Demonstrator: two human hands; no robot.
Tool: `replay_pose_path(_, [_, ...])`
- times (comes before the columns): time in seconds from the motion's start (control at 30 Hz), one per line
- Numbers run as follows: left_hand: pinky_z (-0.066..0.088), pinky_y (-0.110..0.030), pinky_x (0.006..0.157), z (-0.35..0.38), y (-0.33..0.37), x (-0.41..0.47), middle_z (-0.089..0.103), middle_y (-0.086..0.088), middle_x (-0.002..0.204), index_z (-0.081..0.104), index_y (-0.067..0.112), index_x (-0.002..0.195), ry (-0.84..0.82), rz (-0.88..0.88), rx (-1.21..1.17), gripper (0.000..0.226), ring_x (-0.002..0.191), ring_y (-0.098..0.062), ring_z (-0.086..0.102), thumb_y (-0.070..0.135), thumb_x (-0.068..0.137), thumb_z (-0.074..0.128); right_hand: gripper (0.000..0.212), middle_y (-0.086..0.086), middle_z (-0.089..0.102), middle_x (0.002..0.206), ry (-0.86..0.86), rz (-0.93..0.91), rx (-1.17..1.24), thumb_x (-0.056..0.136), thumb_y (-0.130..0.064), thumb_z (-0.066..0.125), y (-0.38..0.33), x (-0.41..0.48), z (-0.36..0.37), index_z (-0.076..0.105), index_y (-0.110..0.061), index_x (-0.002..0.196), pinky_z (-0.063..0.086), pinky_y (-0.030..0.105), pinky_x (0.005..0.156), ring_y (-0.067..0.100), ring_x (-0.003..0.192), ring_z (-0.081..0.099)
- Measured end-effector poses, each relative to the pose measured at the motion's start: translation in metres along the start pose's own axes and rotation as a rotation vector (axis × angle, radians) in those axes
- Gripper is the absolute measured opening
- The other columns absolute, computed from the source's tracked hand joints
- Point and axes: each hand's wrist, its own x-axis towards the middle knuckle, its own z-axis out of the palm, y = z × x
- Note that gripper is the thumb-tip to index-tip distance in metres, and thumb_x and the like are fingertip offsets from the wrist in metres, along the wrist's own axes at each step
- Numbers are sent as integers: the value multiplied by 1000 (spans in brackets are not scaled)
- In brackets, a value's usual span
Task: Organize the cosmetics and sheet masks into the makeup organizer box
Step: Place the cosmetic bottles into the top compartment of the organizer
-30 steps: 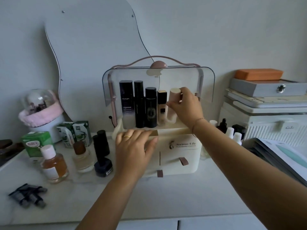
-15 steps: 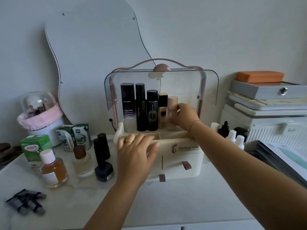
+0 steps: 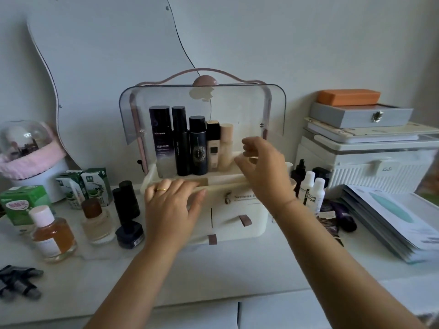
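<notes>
Cream plastic, that's the organizer (image 3: 237, 224), standing mid-table with its clear lid (image 3: 237, 108) swung up. Inside, five bottles are lined up along the back: a tall dark one (image 3: 160, 136), a black tube (image 3: 179, 138), a black bottle (image 3: 197, 146), a foundation (image 3: 213, 146) and a beige bottle (image 3: 225, 146), all upright and touching shoulder to shoulder. The right half of that shelf looks bare.

The right hand (image 3: 263, 167) hovers just beside the beige bottle, fingers loosely curled and holding nothing. The left hand (image 3: 173, 205) lies flat on the organizer's front rim, palm down, gripping nothing, seemingly bracing the box.

So, a start made, and plenty left by my reckoning. Left of the box wait an amber bottle (image 3: 53, 233), a brown-capped bottle (image 3: 96, 222), a black jar (image 3: 130, 233) and green cartons (image 3: 83, 186). To the right, small white bottles (image 3: 311, 193) and a dropper (image 3: 299, 172) stand just beside the box. The sheet masks (image 3: 392, 219) sit stacked at far right, untouched. Drawers look shut; their contents can't be told.
</notes>
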Motion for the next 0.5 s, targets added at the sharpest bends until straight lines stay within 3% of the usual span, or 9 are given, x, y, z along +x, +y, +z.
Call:
replay_pose_path(0.07, [30,-38,82,1,0,0,70,6,92,68,22,93,17,1,9,37,93,-25,60,47,93,40,21,-8,65,94,192,-68,104,84,-17,67,15,-40,-16,62,-20,104,49,14,78,4,84,61])
replay_pose_path(0.13, [31,-39,81,2,1,0,70,5,91,68,23,90,33,-2,20,36,91,-26,60,46,92,41,18,-7,65,89,281,49,129,83,-17,70,42,-70,-27,61,-22,98,51,17,77,6,81,62])
replay_pose_path(0.27, [31,-40,80,6,1,-1,70,4,92,67,23,90,73,-1,37,36,90,-27,58,46,93,39,20,-5,66,91,283,366,151,81,-20,72,91,-94,-40,60,-23,97,53,32,84,15,87,63])
replay_pose_path(0.5, [30,-40,85,10,2,-5,69,4,97,67,24,99,133,-6,45,35,93,-22,51,44,94,39,21,-7,66,88,154,410,168,79,-17,74,103,-116,-29,61,-22,95,50,27,78,15,85,64])
